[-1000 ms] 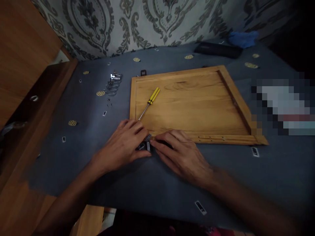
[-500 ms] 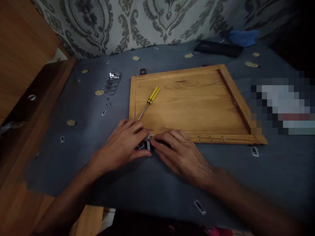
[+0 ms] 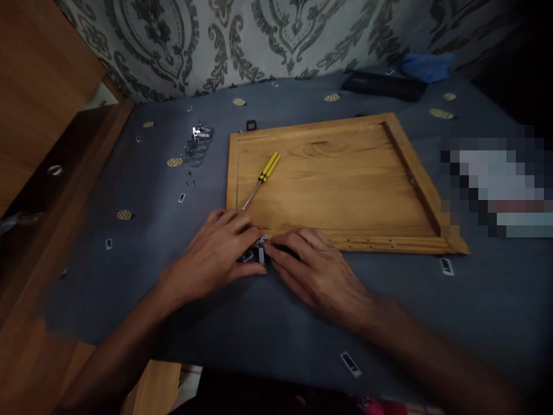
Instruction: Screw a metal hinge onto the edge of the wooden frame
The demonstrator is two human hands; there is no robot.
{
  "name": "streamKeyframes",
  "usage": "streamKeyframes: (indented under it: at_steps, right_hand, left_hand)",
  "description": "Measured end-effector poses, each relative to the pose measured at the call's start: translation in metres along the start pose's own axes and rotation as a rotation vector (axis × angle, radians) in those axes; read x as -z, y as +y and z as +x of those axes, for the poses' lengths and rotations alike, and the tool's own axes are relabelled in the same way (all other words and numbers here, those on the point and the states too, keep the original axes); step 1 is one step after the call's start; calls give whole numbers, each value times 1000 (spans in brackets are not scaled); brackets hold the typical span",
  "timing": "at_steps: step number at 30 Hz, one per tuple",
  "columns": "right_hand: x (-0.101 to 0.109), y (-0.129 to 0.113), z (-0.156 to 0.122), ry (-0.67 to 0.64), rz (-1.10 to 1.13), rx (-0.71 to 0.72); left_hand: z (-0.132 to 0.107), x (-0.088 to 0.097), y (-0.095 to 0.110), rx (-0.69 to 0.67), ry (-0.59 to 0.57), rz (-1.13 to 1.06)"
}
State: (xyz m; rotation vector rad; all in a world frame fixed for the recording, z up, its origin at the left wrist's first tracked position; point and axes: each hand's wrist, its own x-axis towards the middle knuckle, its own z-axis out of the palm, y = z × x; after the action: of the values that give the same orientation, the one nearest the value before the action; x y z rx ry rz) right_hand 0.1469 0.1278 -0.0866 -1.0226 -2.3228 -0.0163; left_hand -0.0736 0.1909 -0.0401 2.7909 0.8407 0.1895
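A small silver metal hinge (image 3: 261,253) sits at the near edge of the framed wooden cabinet door (image 3: 337,173). My left hand (image 3: 216,248) bends its fingers over the door's near left corner; its index finger meets the hinge and its thumb lies just below, so the hinge is between them. From the other side my right hand (image 3: 313,262) pinches the hinge with its fingertips, its other fingers curled along the door's edge. Part of the hinge is hidden by my fingers. A yellow-handled screwdriver (image 3: 268,167) lies on the door panel, tip toward my left hand.
More metal hinges (image 3: 201,138) lie in a pile at the left, with several screws (image 3: 189,178) nearby. A black case (image 3: 383,86) and a blue cloth (image 3: 427,66) rest at the back right. Wooden furniture (image 3: 47,127) borders the left of the blue-grey cloth surface (image 3: 259,340).
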Motion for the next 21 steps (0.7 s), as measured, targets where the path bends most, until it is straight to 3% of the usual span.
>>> streamKeyframes:
  at_steps: [21]
  right_hand:
    - [3, -4, 3, -22, -26, -33]
  left_hand:
    - [1, 3, 4, 28, -20, -2]
